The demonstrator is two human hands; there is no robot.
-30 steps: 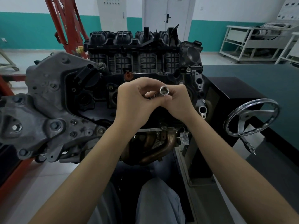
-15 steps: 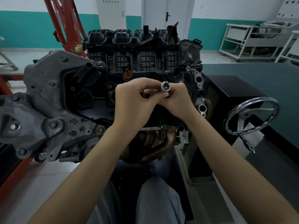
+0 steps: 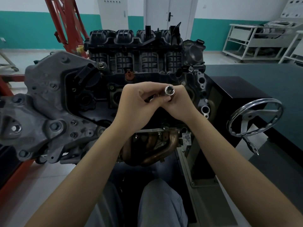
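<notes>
1. Two bare hands meet in front of an engine point(image 3: 101, 99) on a workshop stand. Between them they hold a chrome socket point(image 3: 170, 90) at the centre of the scene, above the dark cover, its open end turned toward the camera.
2. The right hand point(image 3: 180, 104) has its fingers and thumb curled round the socket's body. The left hand point(image 3: 136, 105), fingers bent, pinches a small metal piece at the socket's far end. What that piece is cannot be told.
3. The step in hand looks like tool assembly: mating the socket with its drive piece before any fastener is touched.
4. The next move probably calls for lining the two parts up and pressing them together until seated, then carrying the tool to a bolt.
5. A chrome handwheel point(image 3: 255, 117) stands well apart at the right. The rusty exhaust manifold point(image 3: 157, 145) sits nearer, below the wrists.
</notes>
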